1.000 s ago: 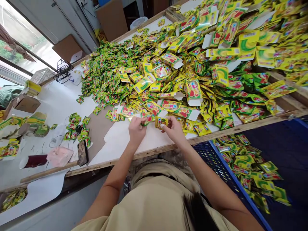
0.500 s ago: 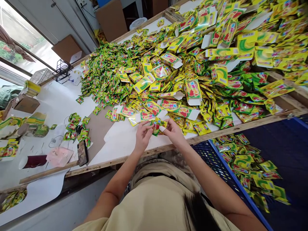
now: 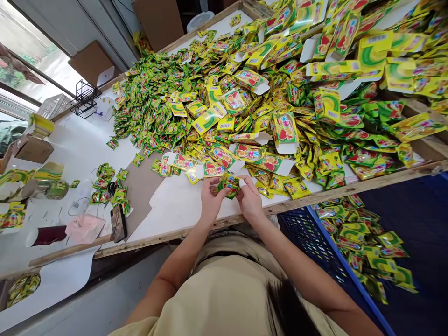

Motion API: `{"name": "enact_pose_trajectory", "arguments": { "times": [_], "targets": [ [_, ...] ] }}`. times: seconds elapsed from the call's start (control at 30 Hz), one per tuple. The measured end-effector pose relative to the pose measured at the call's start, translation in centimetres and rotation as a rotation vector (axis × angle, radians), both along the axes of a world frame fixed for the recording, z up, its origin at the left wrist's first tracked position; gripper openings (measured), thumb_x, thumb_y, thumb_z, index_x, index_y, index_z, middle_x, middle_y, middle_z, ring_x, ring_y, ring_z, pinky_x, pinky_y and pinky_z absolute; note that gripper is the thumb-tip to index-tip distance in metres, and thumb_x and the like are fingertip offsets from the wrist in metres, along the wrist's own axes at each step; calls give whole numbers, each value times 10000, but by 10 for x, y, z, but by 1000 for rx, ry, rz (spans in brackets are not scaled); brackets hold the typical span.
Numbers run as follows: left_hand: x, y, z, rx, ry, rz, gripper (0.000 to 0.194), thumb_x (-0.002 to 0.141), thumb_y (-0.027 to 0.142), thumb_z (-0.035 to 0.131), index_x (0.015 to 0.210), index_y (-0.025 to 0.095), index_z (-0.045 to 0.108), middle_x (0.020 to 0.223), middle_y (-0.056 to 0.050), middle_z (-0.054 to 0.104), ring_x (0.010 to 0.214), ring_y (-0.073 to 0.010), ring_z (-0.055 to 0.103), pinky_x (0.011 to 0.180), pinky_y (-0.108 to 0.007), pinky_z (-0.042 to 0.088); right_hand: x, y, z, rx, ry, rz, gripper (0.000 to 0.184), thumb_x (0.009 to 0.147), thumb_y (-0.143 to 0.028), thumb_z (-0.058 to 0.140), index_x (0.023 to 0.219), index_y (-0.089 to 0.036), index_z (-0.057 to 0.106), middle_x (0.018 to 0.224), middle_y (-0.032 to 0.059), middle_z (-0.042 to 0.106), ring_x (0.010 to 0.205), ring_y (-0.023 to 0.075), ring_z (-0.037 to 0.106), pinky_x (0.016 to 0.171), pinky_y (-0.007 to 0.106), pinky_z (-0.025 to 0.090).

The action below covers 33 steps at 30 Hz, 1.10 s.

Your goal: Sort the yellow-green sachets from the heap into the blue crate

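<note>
Several small green and yellow candy packets (image 3: 228, 183) are bunched together between my two hands, just above the table's front edge. My left hand (image 3: 212, 199) grips them from the left, thumb across the front. On the right side, the fingers of my right hand (image 3: 249, 199) are closed on the same bunch, with a white covering on one fingertip. Its exact number of packets cannot be made out. Just beyond my hands lie flat printed candy boxes (image 3: 213, 169) with white flaps, at the near edge of a big heap of candy packets (image 3: 157, 102).
A wooden rim (image 3: 315, 198) edges the white table (image 3: 178, 200). To the left are a phone (image 3: 118, 223), scissors (image 3: 111, 188), a pink bag (image 3: 84, 228), a jar (image 3: 56, 188) and a black wire rack (image 3: 84, 98). Below right, a blue crate (image 3: 325, 233) holds packets.
Both hands have drawn closer together around the packets. The bunch between them has turned and now looks more compact. My view has shifted slightly.
</note>
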<state>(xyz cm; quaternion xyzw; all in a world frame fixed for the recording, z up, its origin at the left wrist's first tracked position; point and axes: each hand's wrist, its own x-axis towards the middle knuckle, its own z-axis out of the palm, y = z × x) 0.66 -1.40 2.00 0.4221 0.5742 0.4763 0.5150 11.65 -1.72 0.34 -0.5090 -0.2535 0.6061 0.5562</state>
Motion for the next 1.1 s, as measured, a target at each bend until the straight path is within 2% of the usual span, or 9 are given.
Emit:
{"name": "enact_pose_trajectory", "arguments": {
  "times": [0.13,0.27,0.43,0.57,0.7,0.8,0.9,1.0,1.1],
  "targets": [
    [6,-2,-7,-23,-130,21,369,683,333,746,990,202,588,977,-37,646,852,-132,614,772,-275,509,-2,0,-3,31,-39,-6,220,743,-363,423,936,-259,447,761,-15,521,665,158,526,601,263,450],
    [0,-2,-4,-36,-148,15,342,629,324,789,865,179,588,823,-6,640,726,-107,600,693,-253,509,14,2,1,134,-149,156,199,781,-384,457,924,-247,468,915,24,591,861,186,578,746,317,483],
    [-10,-3,8,-4,-24,-74,315,607,343,798,730,169,566,622,33,577,559,-84,529,540,-222,438,42,7,13,347,-595,415,520,671,-286,673,1153,-228,484,1076,74,604,970,223,580,778,343,478],
    [-9,-11,11,-39,-18,-172,313,593,348,803,716,176,572,589,43,556,520,-77,494,523,-226,415,48,6,20,400,-806,584,258,665,-217,630,922,-202,613,890,46,636,829,211,587,743,334,463],
    [-11,-13,11,-1,18,-197,302,637,396,768,740,183,579,651,24,554,577,-95,508,568,-242,435,44,0,20,461,-743,549,132,726,-245,590,851,-201,600,871,40,633,832,203,574,746,321,454],
    [-20,1,13,142,214,-102,307,779,453,627,936,193,588,881,-49,591,752,-142,558,688,-286,468,43,-3,13,380,-658,483,157,747,-313,604,857,-203,582,838,29,631,773,194,576,685,311,464],
    [-32,27,14,236,666,114,449,743,444,670,1085,185,537,1108,-126,513,1024,-242,516,868,-392,442,45,-3,1,255,-526,416,261,746,-400,635,918,-213,577,828,20,644,722,191,592,659,327,494],
    [-37,49,10,165,1015,114,349,704,394,715,956,192,583,1144,-146,457,1161,-333,422,946,-498,371,46,0,-7,180,-385,354,289,736,-426,650,920,-218,572,850,24,641,692,183,598,642,345,527],
    [-40,54,11,147,1082,54,156,764,336,658,798,200,589,1153,-137,446,1165,-337,424,938,-506,368,46,1,-7,138,-244,265,328,703,-434,682,918,-224,551,893,30,634,733,188,611,649,364,557]
  ]
}}
